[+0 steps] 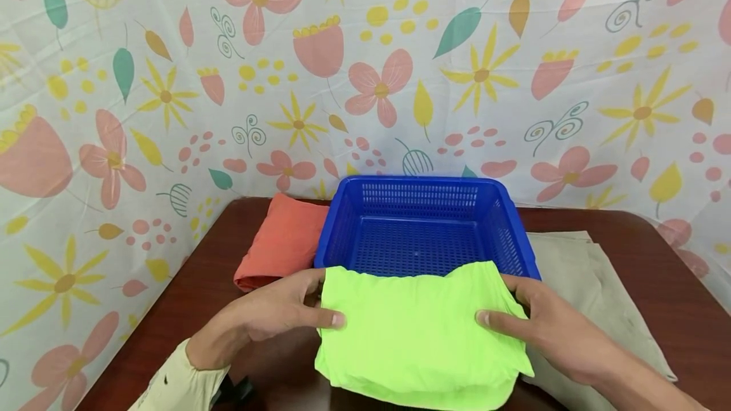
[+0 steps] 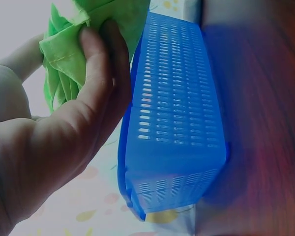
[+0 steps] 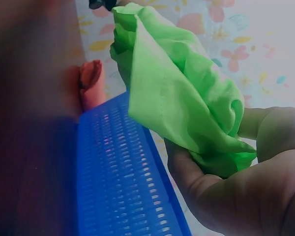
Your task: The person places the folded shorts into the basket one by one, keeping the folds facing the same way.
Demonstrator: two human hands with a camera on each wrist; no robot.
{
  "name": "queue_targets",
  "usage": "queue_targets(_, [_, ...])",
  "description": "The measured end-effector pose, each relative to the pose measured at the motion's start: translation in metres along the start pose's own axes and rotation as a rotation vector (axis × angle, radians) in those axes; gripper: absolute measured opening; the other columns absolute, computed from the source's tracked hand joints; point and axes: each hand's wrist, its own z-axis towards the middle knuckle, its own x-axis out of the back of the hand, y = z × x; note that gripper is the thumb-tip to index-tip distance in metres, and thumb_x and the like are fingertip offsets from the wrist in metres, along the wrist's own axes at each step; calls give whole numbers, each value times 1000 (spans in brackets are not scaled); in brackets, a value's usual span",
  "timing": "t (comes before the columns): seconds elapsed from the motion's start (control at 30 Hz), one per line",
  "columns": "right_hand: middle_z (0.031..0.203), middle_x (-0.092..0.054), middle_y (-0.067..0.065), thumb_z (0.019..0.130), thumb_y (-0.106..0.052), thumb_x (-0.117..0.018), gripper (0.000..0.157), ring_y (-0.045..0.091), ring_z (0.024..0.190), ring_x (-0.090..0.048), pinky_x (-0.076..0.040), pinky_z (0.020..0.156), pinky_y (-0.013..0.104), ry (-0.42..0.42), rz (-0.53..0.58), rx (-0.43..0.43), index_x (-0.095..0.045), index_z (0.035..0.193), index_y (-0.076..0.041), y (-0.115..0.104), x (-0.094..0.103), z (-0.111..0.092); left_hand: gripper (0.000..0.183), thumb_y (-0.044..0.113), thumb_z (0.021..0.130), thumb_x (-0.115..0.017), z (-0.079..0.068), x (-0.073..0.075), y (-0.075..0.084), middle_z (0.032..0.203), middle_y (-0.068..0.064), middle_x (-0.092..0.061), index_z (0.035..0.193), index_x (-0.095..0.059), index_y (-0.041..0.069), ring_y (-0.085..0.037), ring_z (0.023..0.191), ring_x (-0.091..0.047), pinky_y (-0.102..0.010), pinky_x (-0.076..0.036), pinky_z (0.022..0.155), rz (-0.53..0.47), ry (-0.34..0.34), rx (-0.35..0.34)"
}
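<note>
A folded bright green cloth [image 1: 419, 335] is held up in front of the blue basket [image 1: 331, 233], hiding part of its near side. My left hand [image 1: 274, 309] grips the cloth's left edge, thumb on the near face and fingers behind. At the opposite edge my right hand [image 1: 548, 328] pinches it the same way. In the left wrist view, fingers [image 2: 101, 73] press under the layered green folds. The right wrist view shows the cloth [image 3: 172, 93] as a loose folded bundle between thumb and fingers. Whatever lies at the basket's near inside is hidden.
An orange folded cloth [image 1: 282, 236] lies left of the basket on the dark wooden table [image 1: 188, 309]. A beige cloth [image 1: 594, 297] is spread flat to the right. Behind the table hangs a floral curtain [image 1: 400, 81]. A small black object [image 1: 234, 392] shows by the left forearm.
</note>
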Motion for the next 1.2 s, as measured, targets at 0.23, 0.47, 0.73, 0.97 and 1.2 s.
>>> queue_targets(0.23, [115,-73,20,108,-14,-63,45,30,97,-77,-64,77,44,-10,45,-23,-49,143,9,-7,4,6,56,13,102,-72,4,4,5,141,-17,-63,152,-47,8,-33,128,-64,-41,-56,102,20,29,-22])
queue_targets(0.47, [114,-74,21,108,-15,-63,49,33,95,-78,-64,77,47,10,70,-33,-45,146,11,-11,6,11,50,12,103,-70,9,8,7,136,-20,-66,149,-49,4,-35,121,-68,-42,-59,98,16,48,-51])
queue_targets(0.73, [112,-75,20,110,-14,-59,44,34,94,-78,-64,76,48,14,91,-6,-46,143,12,-12,9,16,51,14,104,-69,16,12,9,136,-21,-65,149,-48,4,-35,120,-68,-42,-59,98,17,89,-60])
queue_targets(0.97, [116,-74,20,111,-14,-57,46,34,96,-78,-64,78,49,27,137,-2,-42,146,12,-12,12,19,51,15,105,-68,21,13,11,137,-21,-64,149,-46,4,-34,122,-68,-43,-58,99,-5,102,-71])
queue_targets(1.2, [111,-75,21,111,-14,-58,43,34,93,-78,-64,77,49,66,132,9,-44,143,11,-17,14,25,49,16,107,-64,26,16,14,134,-23,-67,152,-45,5,-36,116,-71,-44,-59,97,-8,93,-108])
